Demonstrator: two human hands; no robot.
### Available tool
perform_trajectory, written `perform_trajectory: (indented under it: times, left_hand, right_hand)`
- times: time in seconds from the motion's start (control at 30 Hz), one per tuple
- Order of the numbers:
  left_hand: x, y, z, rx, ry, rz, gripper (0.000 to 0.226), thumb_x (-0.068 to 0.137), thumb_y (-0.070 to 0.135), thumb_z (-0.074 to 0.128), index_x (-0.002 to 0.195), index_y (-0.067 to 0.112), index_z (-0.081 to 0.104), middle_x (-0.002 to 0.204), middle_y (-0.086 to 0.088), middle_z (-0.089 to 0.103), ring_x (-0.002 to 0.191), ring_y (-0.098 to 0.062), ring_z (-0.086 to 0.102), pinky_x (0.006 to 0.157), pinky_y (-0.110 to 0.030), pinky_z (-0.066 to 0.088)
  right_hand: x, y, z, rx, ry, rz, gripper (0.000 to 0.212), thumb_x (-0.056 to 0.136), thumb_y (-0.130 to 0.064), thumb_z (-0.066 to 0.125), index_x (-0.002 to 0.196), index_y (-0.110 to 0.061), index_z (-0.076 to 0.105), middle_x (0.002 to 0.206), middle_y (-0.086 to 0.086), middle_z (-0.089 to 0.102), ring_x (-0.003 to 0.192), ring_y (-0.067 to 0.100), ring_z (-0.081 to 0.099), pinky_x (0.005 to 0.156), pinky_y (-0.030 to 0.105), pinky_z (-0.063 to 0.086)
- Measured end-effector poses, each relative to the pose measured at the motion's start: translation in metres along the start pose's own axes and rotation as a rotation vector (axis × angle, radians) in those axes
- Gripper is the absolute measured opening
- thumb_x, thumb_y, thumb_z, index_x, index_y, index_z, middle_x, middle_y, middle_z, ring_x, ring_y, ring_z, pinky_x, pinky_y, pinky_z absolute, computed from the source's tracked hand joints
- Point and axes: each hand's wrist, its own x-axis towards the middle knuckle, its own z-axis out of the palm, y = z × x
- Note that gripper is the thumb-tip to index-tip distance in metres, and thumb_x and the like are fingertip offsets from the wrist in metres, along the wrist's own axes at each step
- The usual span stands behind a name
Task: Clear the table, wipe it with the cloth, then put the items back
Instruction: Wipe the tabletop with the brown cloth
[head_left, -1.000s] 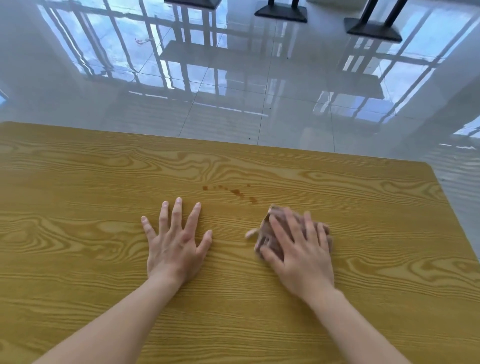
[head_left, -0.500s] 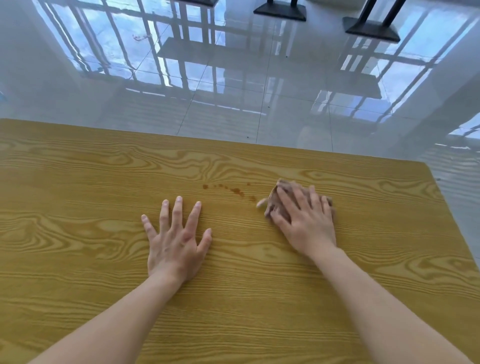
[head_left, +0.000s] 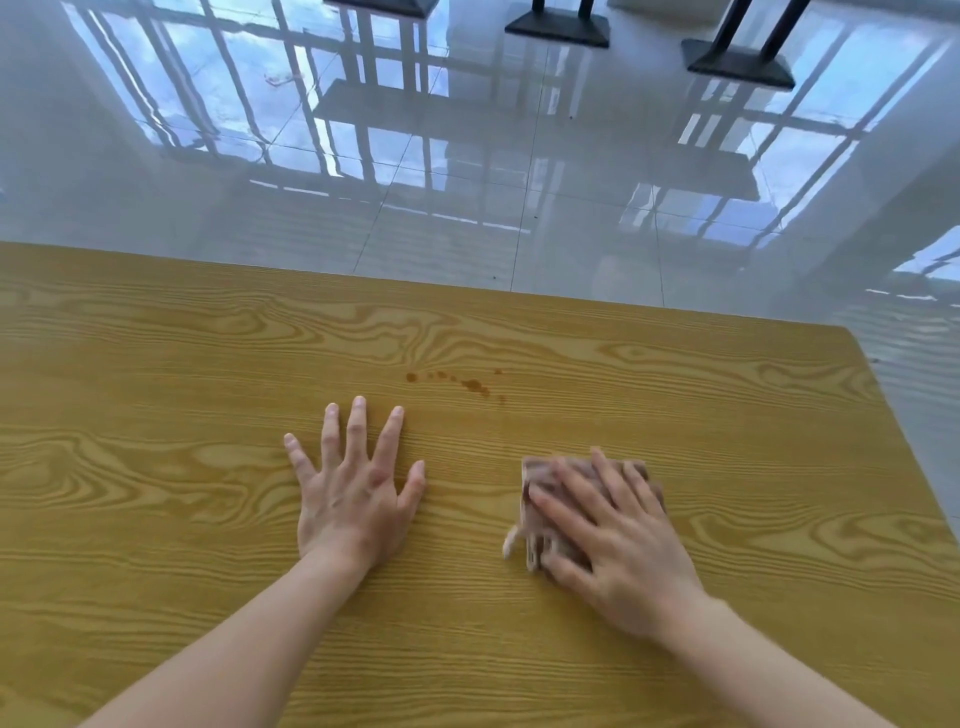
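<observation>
**Head view**

1. A wooden table (head_left: 156, 467) with a yellow grain pattern fills the lower half of the frame. Its far edge runs across the middle, and its right corner is seen at 3 o'clock.
2. The left hand (head_left: 353, 499) is laid flat on the table just left of centre. The palm faces down and the fingers are straight and spread wide. Nothing is held.
3. The right hand (head_left: 618, 540) is placed at 3 o'clock of the left hand, well apart from it. Its fingers are extended and laid over the cloth (head_left: 535, 478), which is pressed against the table surface. The fingers are not seen curled round the cloth. This area is blurred, so finer detail cannot be told.
4. The cloth is brownish and bunched. It shows mainly at the left side of the right hand and beyond the fingertips. A pale corner sticks out at its 7 o'clock.
5. A short row of small brown stains (head_left: 470, 384) lies on the table at 1 o'clock of the left hand and 11 o'clock of the cloth, apart from both.
6. A glossy tiled floor (head_left: 467, 182) is seen beyond the table at 12 o'clock, with window frames reflected in it.
7. Black table bases (head_left: 558, 23) stand on the floor at the top edge.
</observation>
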Motion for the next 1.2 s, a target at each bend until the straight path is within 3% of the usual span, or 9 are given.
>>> perform_trajectory:
  times: [0.17,0.27,0.43,0.5,0.67,0.9,1.07,1.13,1.2]
  left_hand:
    - [-0.002,-0.001,-0.001,-0.011,0.013,-0.007,0.072,0.088,0.069,0.006,0.154,0.039,0.006,0.164,-0.005,0.002,0.150,-0.029,-0.006,0.115,-0.067,-0.004]
    - [-0.001,-0.003,0.000,0.000,0.008,-0.014,0.072,0.087,0.070,0.005,0.154,0.040,0.005,0.164,-0.004,0.002,0.150,-0.028,-0.007,0.115,-0.066,-0.004]
    - [-0.001,-0.002,0.002,-0.003,0.009,-0.004,0.072,0.088,0.069,0.007,0.154,0.039,0.007,0.164,-0.005,0.004,0.150,-0.030,-0.004,0.114,-0.067,-0.001]
    - [0.000,-0.002,0.002,0.003,-0.002,-0.005,0.073,0.088,0.069,0.007,0.154,0.038,0.008,0.164,-0.006,0.004,0.150,-0.030,-0.004,0.114,-0.067,-0.002]
    - [0.000,0.001,0.002,-0.004,-0.001,0.001,0.073,0.088,0.069,0.007,0.154,0.039,0.006,0.164,-0.005,0.002,0.150,-0.030,-0.006,0.114,-0.067,-0.004]
    - [-0.002,-0.002,-0.003,-0.092,-0.022,-0.003,0.068,0.088,0.067,0.011,0.152,0.043,0.013,0.165,0.000,0.003,0.151,-0.025,-0.007,0.116,-0.063,-0.006]
    - [0.009,-0.051,-0.021,-0.126,-0.012,0.107,0.070,0.084,0.070,0.005,0.147,0.050,0.027,0.162,0.013,0.018,0.149,-0.010,0.009,0.114,-0.045,0.010]
    - [0.009,-0.086,-0.018,-0.069,0.015,0.085,0.068,0.085,0.071,0.005,0.148,0.052,0.024,0.162,0.009,0.018,0.149,-0.015,0.006,0.114,-0.051,0.007]
    - [0.006,-0.110,-0.009,-0.030,-0.011,0.021,0.067,0.086,0.074,0.003,0.150,0.054,0.009,0.165,0.005,0.001,0.150,-0.018,-0.009,0.114,-0.059,-0.005]
  right_hand:
    - [0.161,0.014,-0.029,0.188,0.044,0.448,0.068,0.089,-0.077,0.008,0.151,-0.052,-0.004,0.164,-0.013,-0.015,0.150,0.032,-0.017,0.119,0.056,-0.009]
    - [0.162,-0.017,-0.025,0.142,0.024,0.348,0.066,0.091,-0.075,0.010,0.152,-0.052,-0.002,0.164,-0.013,-0.015,0.150,0.033,-0.019,0.119,0.057,-0.011]
    - [0.020,-0.030,0.000,0.022,0.031,0.093,0.062,0.094,-0.075,0.010,0.152,-0.053,-0.002,0.164,-0.017,-0.014,0.151,0.025,-0.020,0.122,0.052,-0.006]
    - [0.029,-0.004,-0.004,-0.003,0.017,0.148,0.066,0.092,-0.078,0.009,0.152,-0.053,-0.002,0.164,-0.016,-0.013,0.152,0.026,-0.015,0.122,0.052,-0.004]
    - [0.150,0.015,-0.023,0.191,0.033,0.593,0.073,0.087,-0.080,0.005,0.153,-0.049,-0.006,0.164,-0.011,-0.020,0.149,0.036,-0.019,0.119,0.058,-0.010]
    - [0.042,-0.064,0.001,0.037,0.022,0.029,0.063,0.093,-0.077,0.012,0.150,-0.056,-0.006,0.163,-0.019,-0.017,0.149,0.024,-0.024,0.121,0.054,-0.007]
    - [0.108,-0.011,-0.016,0.074,0.005,0.383,0.068,0.087,-0.080,0.004,0.149,-0.056,-0.009,0.162,-0.017,-0.019,0.151,0.027,-0.018,0.121,0.052,-0.008]
    - [0.152,-0.017,-0.020,0.154,0.000,0.521,0.071,0.087,-0.079,0.005,0.151,-0.052,-0.008,0.164,-0.013,-0.018,0.150,0.033,-0.019,0.120,0.055,-0.010]
    - [0.165,-0.040,-0.018,0.151,0.021,0.490,0.070,0.088,-0.077,0.004,0.152,-0.050,-0.008,0.163,-0.011,-0.021,0.149,0.034,-0.021,0.119,0.056,-0.011]
